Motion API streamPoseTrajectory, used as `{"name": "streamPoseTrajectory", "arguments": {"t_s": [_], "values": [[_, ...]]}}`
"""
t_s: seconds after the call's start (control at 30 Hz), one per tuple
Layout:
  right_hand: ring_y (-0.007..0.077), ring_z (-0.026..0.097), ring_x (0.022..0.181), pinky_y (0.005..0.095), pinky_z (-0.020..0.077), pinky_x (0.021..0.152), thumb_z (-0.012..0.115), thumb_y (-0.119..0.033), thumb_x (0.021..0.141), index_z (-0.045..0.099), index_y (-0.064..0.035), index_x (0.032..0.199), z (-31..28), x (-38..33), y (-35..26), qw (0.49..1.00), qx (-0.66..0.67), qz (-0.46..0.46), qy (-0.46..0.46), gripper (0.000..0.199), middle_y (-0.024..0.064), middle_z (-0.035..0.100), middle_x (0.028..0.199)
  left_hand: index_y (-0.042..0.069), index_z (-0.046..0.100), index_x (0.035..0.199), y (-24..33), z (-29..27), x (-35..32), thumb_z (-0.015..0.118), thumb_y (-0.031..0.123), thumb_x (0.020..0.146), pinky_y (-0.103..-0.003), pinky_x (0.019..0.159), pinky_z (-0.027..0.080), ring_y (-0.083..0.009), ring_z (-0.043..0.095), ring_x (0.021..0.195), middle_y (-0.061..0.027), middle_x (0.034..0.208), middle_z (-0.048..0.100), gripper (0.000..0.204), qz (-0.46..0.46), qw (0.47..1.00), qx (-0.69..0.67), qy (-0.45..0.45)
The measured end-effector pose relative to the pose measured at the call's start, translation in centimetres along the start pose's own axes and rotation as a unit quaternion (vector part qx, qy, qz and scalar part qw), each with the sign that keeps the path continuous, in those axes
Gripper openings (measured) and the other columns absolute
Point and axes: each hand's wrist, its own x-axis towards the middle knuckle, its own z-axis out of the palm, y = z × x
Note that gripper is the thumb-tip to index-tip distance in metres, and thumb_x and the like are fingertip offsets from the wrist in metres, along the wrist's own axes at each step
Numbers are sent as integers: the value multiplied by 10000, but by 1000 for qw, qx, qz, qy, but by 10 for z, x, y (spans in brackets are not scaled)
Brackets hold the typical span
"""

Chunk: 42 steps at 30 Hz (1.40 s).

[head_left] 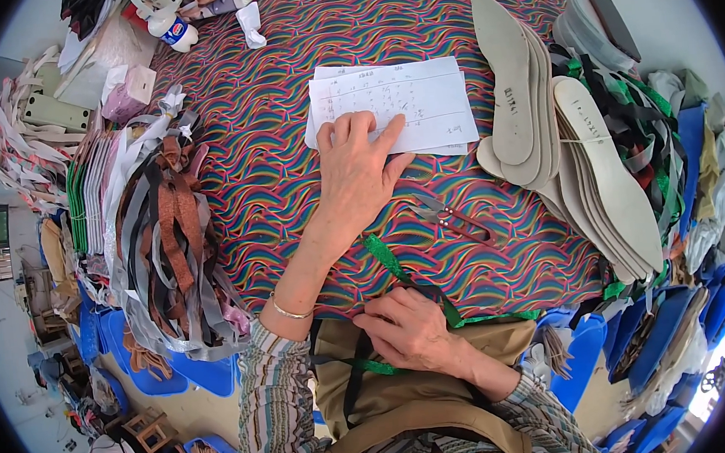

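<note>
My left hand (349, 168) lies on white paper sheets (433, 93) with handwritten rows, its fingers apart and the index fingertip resting on the writing. My right hand (411, 329) is closed, fingers curled down, at the table's near edge over my brown apron (402, 402). Glittery green and black strips (384, 254) run from the tabletop under this hand and come out below it; my fingers are closed over them, though the exact grip is hidden. Small thread snips (455, 217) with dark red handles lie right of my left wrist.
Stacks of pale insole-shaped pieces (606, 182) stand at the right, with green and black strips behind them. Bundles of brown, black and silver strips (177, 232) hang over the left edge. A bottle (172, 30) lies far left. Blue bins (581, 358) stand below the table.
</note>
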Motion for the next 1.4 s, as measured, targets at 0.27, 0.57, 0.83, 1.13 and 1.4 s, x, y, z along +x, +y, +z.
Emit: {"name": "streamPoseTrajectory", "arguments": {"t_s": [0.27,0.57,0.83,1.13,1.4], "values": [[224,569,851,342,472,700,723,-41,686,667,-52,1003,0,1,0,1000,1,0,1,323,49,598,949,100,619,1251,1,-5,-3,676,290,872,-447,925,369,-285,485,1034,-113,1077,525,427,0,1000,-2,-20],[228,570,841,343,476,700,728,-47,681,668,-48,1003,1,1,1,1000,-1,1,4,327,58,599,940,86,628,1225,0,-10,-5,692,267,858,-439,936,376,-288,488,1065,-107,1101,535,415,0,999,-23,-23],[226,581,793,334,488,661,726,-41,671,695,-56,1007,1,0,2,1000,5,-1,15,338,58,623,962,79,628,1217,-1,-11,-5,701,259,851,-436,948,372,-285,495,1067,-102,1121,538,414,0,1000,-9,-26],[226,572,843,342,480,700,727,-50,684,669,-51,1008,-1,0,1,1000,-1,0,-1,329,49,599,939,44,655,1151,-4,-10,-7,709,189,834,-436,950,396,-286,519,1068,-104,1108,562,352,-14,999,-50,-12],[217,575,839,337,477,678,731,-49,682,675,-52,1009,0,0,1,1000,-9,-2,1,332,49,599,944,18,662,1106,-9,-12,-11,711,134,814,-429,954,414,-284,535,1073,-104,1106,582,317,-9,998,-66,1]]}}
